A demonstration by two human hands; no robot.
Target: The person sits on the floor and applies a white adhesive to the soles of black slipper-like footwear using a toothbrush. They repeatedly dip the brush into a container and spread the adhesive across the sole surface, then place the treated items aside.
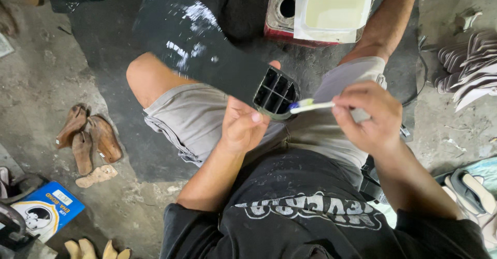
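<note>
Concrete floor below: left hand grips black sole, right hand fingers pinching brush, gluing heel at three o'clock; steady strokes needed.

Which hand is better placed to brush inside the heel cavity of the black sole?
Right, probably. The right hand holds the toothbrush with its head at the gridded heel cavity of the black sole. The left hand grips the sole beneath the heel.

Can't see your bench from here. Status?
Left hand grips black shoe sole at heel. Right hand holds toothbrush at heel grid. Nothing between.
</note>
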